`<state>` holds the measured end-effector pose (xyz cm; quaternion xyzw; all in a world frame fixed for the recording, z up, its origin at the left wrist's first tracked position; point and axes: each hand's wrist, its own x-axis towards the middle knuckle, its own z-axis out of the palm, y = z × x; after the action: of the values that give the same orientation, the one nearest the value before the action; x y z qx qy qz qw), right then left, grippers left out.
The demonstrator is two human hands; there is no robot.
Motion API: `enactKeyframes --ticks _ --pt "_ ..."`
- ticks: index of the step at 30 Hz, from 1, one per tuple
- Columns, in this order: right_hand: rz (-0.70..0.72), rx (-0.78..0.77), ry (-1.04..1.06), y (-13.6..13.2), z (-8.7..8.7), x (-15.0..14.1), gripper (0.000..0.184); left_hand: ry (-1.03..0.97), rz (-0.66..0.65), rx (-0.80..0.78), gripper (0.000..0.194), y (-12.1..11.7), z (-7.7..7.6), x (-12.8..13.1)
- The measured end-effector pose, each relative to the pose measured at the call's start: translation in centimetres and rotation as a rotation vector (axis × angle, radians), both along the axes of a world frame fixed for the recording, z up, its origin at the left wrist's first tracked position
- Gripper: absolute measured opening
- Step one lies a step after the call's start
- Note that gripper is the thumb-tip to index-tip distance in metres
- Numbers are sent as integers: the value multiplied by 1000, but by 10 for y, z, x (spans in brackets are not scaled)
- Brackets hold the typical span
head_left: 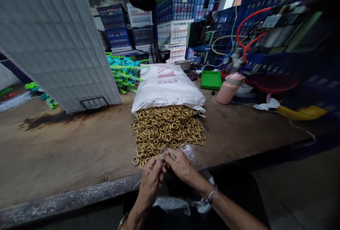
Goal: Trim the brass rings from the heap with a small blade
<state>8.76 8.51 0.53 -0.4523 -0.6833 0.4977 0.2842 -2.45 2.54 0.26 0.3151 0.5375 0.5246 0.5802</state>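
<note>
A heap of brass-coloured rings (170, 125) spills from the mouth of a white sack (167, 85) onto the table. At the near edge of the heap my two hands meet, fingertips almost touching. My left hand (152, 177) is closed in a pinch on what looks like one brass ring, mostly hidden by the fingers. Closed as well, my right hand (180, 165) grips a slim grey metal tool (171, 154), its tip pointing up and to the left over the rings; its exact kind cannot be made out.
A white ribbed panel (58, 46) stands on a black wire stand at left. Behind it lie green and blue plastic parts (124, 72). A pink bottle (230, 87), a green tray (210, 80) and a yellow scoop (301, 112) are at right. Stacked crates (175, 5) fill the back.
</note>
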Motion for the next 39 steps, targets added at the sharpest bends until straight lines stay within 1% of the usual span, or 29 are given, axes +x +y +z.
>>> enactKeyframes --ticks 3,6,9,12,15,20,22,26,28,33,37,39 --pt "14 25 -16 -1 0 1 30 11 7 -31 37 0 2 0" --pt "29 -35 30 -2 0 1 30 7 12 -35 38 0 2 0" --pt "7 -79 36 -1 0 -1 29 -7 3 -21 36 -1 1 0" --pt "-8 -74 27 1 0 -2 29 -26 3 -16 36 -1 2 1" --pt "5 -61 57 1 2 -2 29 -49 19 -11 36 0 5 1" --pt "59 -30 56 -2 3 1 19 -54 44 -30 37 1 4 1" --pt "80 24 9 -3 2 2 18 -42 63 -36 37 1 2 0" --pt "103 181 -149 -5 -1 3 16 -39 93 -44 36 -1 1 -1" --pt "135 211 -216 -5 -2 3 18 -43 86 -42 35 -1 1 -1" --pt "212 268 -360 -9 -2 5 30 -29 73 -27 36 -3 0 0" --pt "238 328 -480 -11 -5 6 31 -20 77 -41 35 -5 -4 -1" --pt "227 354 -539 -9 -6 7 31 -17 74 -45 34 -6 -4 -1"
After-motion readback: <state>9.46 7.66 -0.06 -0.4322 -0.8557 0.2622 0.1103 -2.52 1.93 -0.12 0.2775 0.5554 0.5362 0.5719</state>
